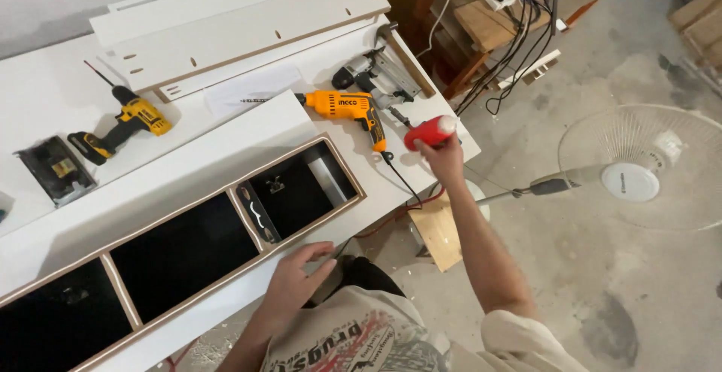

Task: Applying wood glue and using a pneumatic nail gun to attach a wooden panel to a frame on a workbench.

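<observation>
Right hand lifts a red bottle
Its grip wraps the bottle at the desk's right edge; left hand lies spread on the cabinet frame

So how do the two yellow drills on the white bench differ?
The cordless drill lies toward the left, far from both hands; the corded drill lies near the right hand, which holds a red bottle. The cordless drill is yellow and black with a long thin bit; the corded drill is more orange, with a black cable trailing off. Both lie on their sides, untouched.
</observation>
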